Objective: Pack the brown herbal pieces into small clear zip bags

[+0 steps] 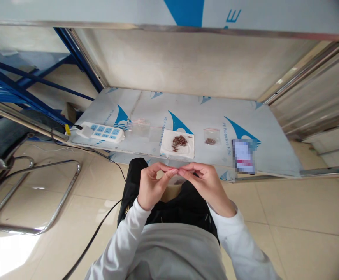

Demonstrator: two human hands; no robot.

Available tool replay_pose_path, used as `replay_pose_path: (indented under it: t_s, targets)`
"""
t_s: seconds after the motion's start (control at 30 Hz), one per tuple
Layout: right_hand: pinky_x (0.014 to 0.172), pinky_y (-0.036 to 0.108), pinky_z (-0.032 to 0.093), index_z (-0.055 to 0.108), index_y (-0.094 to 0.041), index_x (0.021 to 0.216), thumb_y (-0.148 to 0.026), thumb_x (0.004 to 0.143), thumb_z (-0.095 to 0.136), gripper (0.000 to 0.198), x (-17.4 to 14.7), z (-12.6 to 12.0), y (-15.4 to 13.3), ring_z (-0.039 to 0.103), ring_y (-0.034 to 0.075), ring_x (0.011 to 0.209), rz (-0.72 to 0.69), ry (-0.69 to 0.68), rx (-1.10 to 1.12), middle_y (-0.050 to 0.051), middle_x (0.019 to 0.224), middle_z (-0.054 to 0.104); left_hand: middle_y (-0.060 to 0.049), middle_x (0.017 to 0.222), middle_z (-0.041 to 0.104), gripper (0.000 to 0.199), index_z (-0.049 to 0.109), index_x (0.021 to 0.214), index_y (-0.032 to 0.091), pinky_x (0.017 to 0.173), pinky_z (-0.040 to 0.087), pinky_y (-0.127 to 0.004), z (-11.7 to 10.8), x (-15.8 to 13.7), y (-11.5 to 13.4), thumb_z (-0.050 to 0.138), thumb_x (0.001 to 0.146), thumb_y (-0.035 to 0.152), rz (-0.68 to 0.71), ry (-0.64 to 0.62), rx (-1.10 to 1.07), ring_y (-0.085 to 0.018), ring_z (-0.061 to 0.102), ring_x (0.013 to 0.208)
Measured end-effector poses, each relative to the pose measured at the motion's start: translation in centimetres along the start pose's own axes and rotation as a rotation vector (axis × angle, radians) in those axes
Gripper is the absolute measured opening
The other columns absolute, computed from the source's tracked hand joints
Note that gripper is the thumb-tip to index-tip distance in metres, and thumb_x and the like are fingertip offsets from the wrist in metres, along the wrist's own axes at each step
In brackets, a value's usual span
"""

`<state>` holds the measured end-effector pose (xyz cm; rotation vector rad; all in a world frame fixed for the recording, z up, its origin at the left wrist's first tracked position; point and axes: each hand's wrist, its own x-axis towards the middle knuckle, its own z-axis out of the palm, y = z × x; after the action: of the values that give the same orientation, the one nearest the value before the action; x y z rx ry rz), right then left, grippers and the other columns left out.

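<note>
Both hands meet above my lap, just in front of the shelf edge. Thumb and fingers of my left hand [154, 182] pinch the top edge of a small clear zip bag [176, 179]. Opposite it, my right hand [204, 182] pinches the same edge, fingertips nearly touching the left ones. The bag hangs below the fingers; its contents are hard to make out. Behind the hands, several small brown pieces [179, 143] lie in a pile on a white sheet [166, 149]. Right of that lies another clear zip bag [211, 136] with brown pieces inside.
On the film-covered shelf [146, 105] a white power strip [105, 132] lies at left, with clear empty-looking bags [140, 128] beside it. A phone [243, 156] rests at the right front edge. A metal-framed chair [35, 229] and a black cable [96, 233] are at left.
</note>
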<state>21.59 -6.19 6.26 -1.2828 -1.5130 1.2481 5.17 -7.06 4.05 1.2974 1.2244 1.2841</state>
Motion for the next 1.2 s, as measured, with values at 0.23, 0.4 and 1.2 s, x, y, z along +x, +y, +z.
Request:
replay_pose_path:
  t_s: [0.23,0.4,1.2]
  targets:
    - [0.069,0.026,0.051,0.072,-0.018,0.079,-0.034,0.085,0.064,0.018,0.1,0.3,-0.8,0.065,0.016,0.069,-0.121,0.079,-0.172,0.004,0.075,0.073,-0.006,0.077,0.075,0.016,0.073,0.078,0.016,0.070,0.053,-0.027,-0.4,0.2,0.4,0.072,0.079,0.033,-0.045,-0.028,0.050,-0.018,0.068,0.072]
    - [0.062,0.025,0.049,0.074,-0.019,0.078,-0.039,0.080,0.070,0.021,0.2,-0.3,-0.5,0.065,0.016,0.066,-0.029,0.079,-0.146,0.003,0.074,0.073,-0.003,0.073,0.072,0.015,0.072,0.075,0.018,0.067,0.050,-0.025,-1.1,0.5,0.6,0.071,0.079,0.032,0.033,0.023,0.181,-0.016,0.066,0.069]
    - [0.070,0.029,0.052,0.074,-0.017,0.085,-0.039,0.084,0.066,0.023,-0.6,-0.5,0.9,0.066,0.019,0.075,-0.010,-0.009,0.008,0.006,0.080,0.074,-0.006,0.081,0.071,0.018,0.070,0.086,0.015,0.071,0.050,-0.026,0.0,0.3,-0.5,0.071,0.079,0.032,-0.038,-0.098,0.024,-0.015,0.063,0.074]
